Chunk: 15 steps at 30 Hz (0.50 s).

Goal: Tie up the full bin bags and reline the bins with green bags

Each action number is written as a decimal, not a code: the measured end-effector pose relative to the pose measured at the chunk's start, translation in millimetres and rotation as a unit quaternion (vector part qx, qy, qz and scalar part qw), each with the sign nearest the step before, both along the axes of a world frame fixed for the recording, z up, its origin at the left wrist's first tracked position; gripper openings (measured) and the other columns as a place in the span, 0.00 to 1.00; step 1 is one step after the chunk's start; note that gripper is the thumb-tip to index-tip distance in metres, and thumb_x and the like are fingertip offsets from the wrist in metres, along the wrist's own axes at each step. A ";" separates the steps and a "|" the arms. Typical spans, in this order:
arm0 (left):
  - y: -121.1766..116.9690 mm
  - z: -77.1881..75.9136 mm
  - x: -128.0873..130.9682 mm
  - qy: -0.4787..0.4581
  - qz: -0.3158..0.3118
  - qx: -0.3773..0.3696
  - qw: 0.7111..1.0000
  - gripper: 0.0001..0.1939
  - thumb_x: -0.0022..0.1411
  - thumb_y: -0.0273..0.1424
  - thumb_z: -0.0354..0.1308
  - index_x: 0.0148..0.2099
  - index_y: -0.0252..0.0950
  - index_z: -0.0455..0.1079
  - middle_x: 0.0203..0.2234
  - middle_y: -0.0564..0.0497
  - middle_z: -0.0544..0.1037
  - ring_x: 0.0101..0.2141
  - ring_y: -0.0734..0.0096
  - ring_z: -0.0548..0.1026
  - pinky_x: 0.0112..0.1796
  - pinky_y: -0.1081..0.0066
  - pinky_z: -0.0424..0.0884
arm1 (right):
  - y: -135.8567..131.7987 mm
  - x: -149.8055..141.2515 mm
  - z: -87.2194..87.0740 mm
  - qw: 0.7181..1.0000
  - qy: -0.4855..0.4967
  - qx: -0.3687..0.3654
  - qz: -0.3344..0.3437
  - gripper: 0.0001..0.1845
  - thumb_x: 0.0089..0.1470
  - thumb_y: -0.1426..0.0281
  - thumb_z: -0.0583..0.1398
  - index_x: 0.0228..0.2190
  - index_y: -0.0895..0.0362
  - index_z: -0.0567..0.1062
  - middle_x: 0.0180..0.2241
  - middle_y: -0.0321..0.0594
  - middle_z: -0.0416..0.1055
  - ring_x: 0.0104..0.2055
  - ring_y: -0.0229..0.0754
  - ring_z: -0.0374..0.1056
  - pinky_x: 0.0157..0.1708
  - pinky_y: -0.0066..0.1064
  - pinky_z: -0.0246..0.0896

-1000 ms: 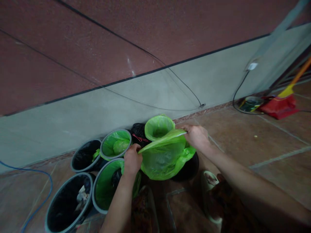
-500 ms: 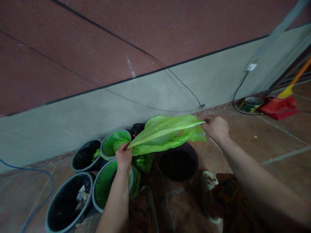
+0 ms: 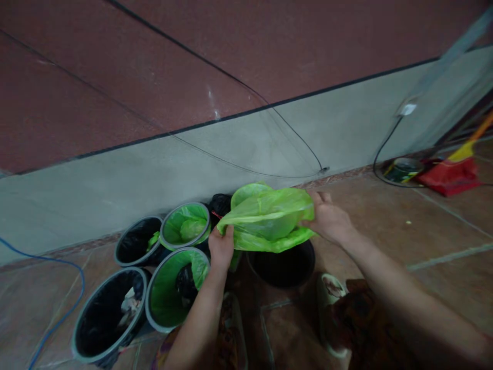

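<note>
I hold a bright green plastic bag (image 3: pixel 269 218) in the air between both hands, its mouth partly spread. My left hand (image 3: pixel 221 245) pinches its left edge. My right hand (image 3: pixel 329 221) grips its right side with the fingers in the plastic. Just under the bag stands a black bucket (image 3: pixel 283 264) with no liner showing. Behind the bag, another green-lined bin (image 3: pixel 246 191) peeks out against the wall.
Several more bins stand to the left: two with green liners (image 3: pixel 185 226) (image 3: pixel 169 290), two with black liners (image 3: pixel 136 246) (image 3: pixel 106 316). A blue cable (image 3: pixel 73 288) lies far left. A red dustpan (image 3: pixel 449 174) and coiled cable (image 3: pixel 398 169) sit far right by the wall. My sandalled feet are below.
The bag was first low over the black bucket, then lifted and stretched wide and flat. Now my hands have come closer together and the bag bulges open above the bucket.
</note>
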<state>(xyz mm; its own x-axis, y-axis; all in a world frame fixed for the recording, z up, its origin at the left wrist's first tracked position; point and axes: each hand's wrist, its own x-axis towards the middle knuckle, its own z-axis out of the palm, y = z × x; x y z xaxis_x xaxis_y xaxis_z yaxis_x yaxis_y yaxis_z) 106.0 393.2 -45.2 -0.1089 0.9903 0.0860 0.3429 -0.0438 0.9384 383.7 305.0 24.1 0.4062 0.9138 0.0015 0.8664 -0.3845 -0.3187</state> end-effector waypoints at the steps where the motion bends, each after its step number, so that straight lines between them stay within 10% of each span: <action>1: -3.9 -0.3 5.8 0.029 -0.017 0.014 0.999 0.14 0.56 0.38 0.59 0.39 0.34 0.76 0.32 0.48 0.81 0.35 0.64 0.77 0.40 0.67 0.72 | -2.7 -12.9 1.0 0.999 -0.025 0.013 0.016 0.48 0.48 0.61 0.67 0.66 0.57 0.56 0.64 0.57 0.56 0.50 0.57 0.71 0.46 0.42 0.69; 6: -23.3 10.9 33.5 0.090 -0.070 0.005 0.993 0.10 0.60 0.35 0.56 0.38 0.35 0.75 0.28 0.52 0.79 0.31 0.69 0.75 0.35 0.72 0.69 | -6.4 -62.2 -3.6 0.990 -0.053 0.045 0.127 0.34 0.58 0.63 0.58 0.64 0.55 0.60 0.71 0.50 0.42 0.49 0.52 0.73 0.44 0.38 0.70; 15: -35.0 13.5 52.8 0.039 -0.192 0.004 0.981 0.12 0.56 0.25 0.58 0.43 0.35 0.76 0.35 0.51 0.81 0.36 0.70 0.77 0.40 0.73 0.71 | 9.3 -58.9 -7.3 0.985 -0.055 -0.001 0.166 0.18 0.62 0.71 0.49 0.42 0.52 0.78 0.43 0.42 0.79 0.43 0.47 0.75 0.40 0.32 0.65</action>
